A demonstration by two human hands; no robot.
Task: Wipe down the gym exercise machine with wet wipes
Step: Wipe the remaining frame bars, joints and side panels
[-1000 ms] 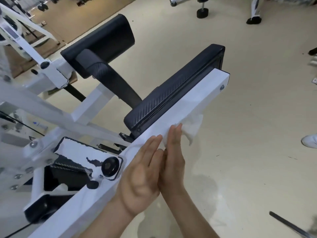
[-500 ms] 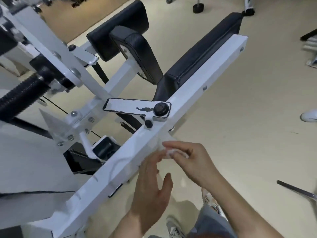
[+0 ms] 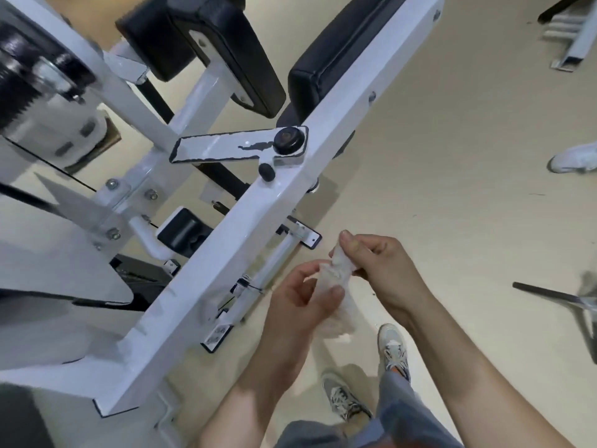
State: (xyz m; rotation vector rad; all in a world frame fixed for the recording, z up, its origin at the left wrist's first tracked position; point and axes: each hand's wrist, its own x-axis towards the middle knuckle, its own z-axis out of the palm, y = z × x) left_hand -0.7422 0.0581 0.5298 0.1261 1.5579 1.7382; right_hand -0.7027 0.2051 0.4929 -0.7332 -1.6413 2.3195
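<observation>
A crumpled white wet wipe [image 3: 336, 279] hangs between both hands, to the right of the machine and clear of it. My right hand [image 3: 378, 263] pinches its top end. My left hand [image 3: 300, 305] grips it lower down, with the loose tail hanging below. The white steel beam [image 3: 258, 218] of the exercise machine runs diagonally from lower left to upper right. Black pads [image 3: 326, 63] sit along its upper part, and a black knob [image 3: 288, 139] stands on a worn white plate.
Beige floor lies to the right of the beam. My two sneakers [image 3: 392, 347] stand below the hands. Another person's white shoe [image 3: 573, 158] is at the right edge, with a dark metal bar [image 3: 549, 294] below it. Other equipment feet [image 3: 571, 50] are at the top right.
Both hands have come off the beam and drawn back to its right. The wipe, pressed flat on the beam a second ago, is now bunched between both hands. The view has tilted downward.
</observation>
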